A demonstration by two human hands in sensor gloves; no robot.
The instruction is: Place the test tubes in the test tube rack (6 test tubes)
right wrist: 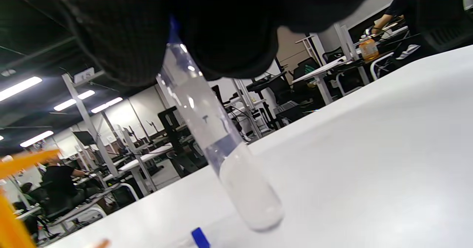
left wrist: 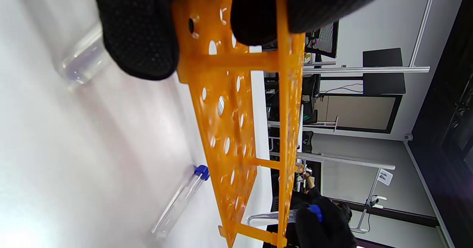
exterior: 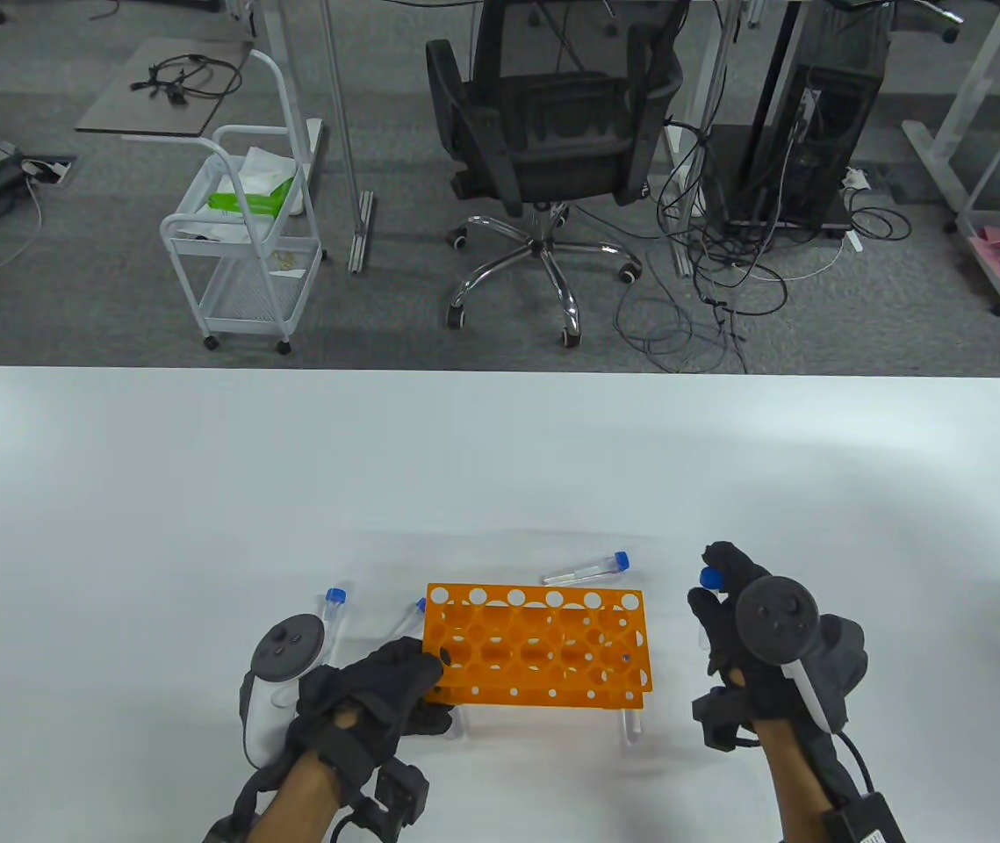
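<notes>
A wide white table (exterior: 500,457) fills the lower half of the table view, with a black office chair (exterior: 543,149), a white wire trolley (exterior: 241,237) and tangled cables on the grey carpet behind it. The orange perforated plastic test tube rack (exterior: 543,645) stands at the lower centre of the frame, its holes showing no tubes. The left hand (exterior: 377,694), in a black sensor glove, grips the rack's lower-left corner; in the left wrist view its fingers (left wrist: 140,30) clamp over the rack's edge. The right hand (exterior: 758,632), at the lower right and apart from the rack, pinches a clear blue-capped test tube (right wrist: 218,144) by its cap end, with the rounded bottom hanging just above the table. Another capped clear tube (exterior: 586,569) lies flat just beyond the rack's upper edge. Two more tubes (exterior: 334,610) lie left of the rack, near the left hand's tracker. A small tag reading "14" (left wrist: 384,176) hangs on a frame in the left wrist view's background; no other writing is legible.
</notes>
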